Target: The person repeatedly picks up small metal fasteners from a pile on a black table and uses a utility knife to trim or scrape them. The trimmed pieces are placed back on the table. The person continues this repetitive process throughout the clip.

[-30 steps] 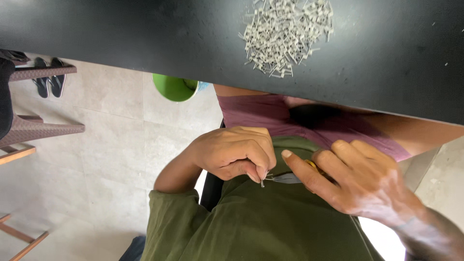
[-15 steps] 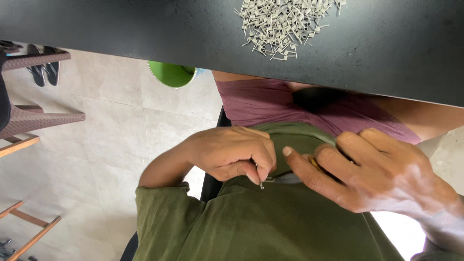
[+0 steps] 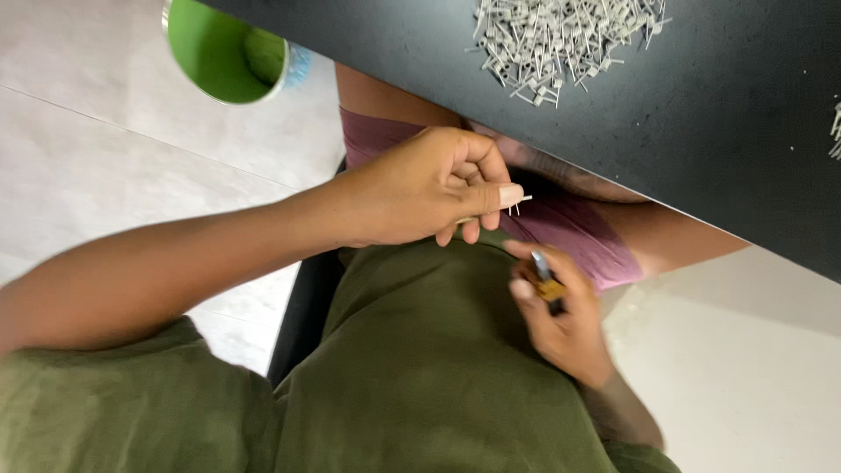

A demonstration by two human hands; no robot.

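My left hand [image 3: 434, 188] pinches a small pale part with thin metal pins [image 3: 517, 207] between thumb and forefinger, held over my lap just under the edge of the black table [image 3: 701, 149]. My right hand [image 3: 561, 315] sits lower, over my green shirt, curled around a small tool with a yellow and grey tip [image 3: 547, 278]. A pile of several grey pinned parts [image 3: 561, 39] lies on the table above both hands. The two hands are a short gap apart.
A green cup [image 3: 223, 48] stands by the table's left edge, over the pale tiled floor [image 3: 105, 166]. A few more grey parts [image 3: 834, 131] lie at the table's right edge. A dark chair edge [image 3: 302, 307] shows beneath me.
The hands, touching before, have separated. My left hand rose towards the table edge with the pinned part; my right hand dropped lower with the small tool. The view shifted closer.
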